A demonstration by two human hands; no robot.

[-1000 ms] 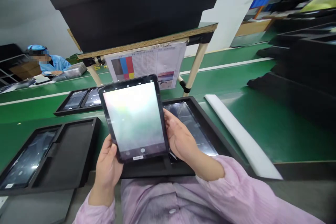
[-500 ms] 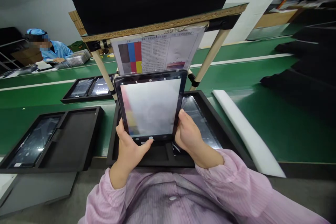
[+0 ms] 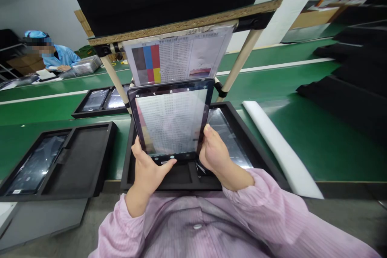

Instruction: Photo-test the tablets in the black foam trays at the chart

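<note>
I hold a black tablet (image 3: 171,120) upright in front of me, its lit screen showing the printed sheet behind it. My left hand (image 3: 147,171) grips its lower left corner, thumb on the bottom bezel near the on-screen button. My right hand (image 3: 214,154) grips the lower right edge. The tablet faces a paper test chart (image 3: 178,57) with colour blocks and text, hung from a wooden shelf (image 3: 187,28). Below the tablet lies a black foam tray (image 3: 242,129) with another tablet (image 3: 225,137) in its right slot.
A second black tray (image 3: 75,161) with one tablet lies at left on the green conveyor (image 3: 302,137); another tray (image 3: 99,102) sits further back. A white foam strip (image 3: 278,153) lies at right. Black trays are stacked far right. A person in blue (image 3: 51,54) works at back left.
The tablet went from tilted to upright and squared to the chart. My left thumb moved onto the bottom bezel. The screen went from a blurred white glow to showing the chart's text.
</note>
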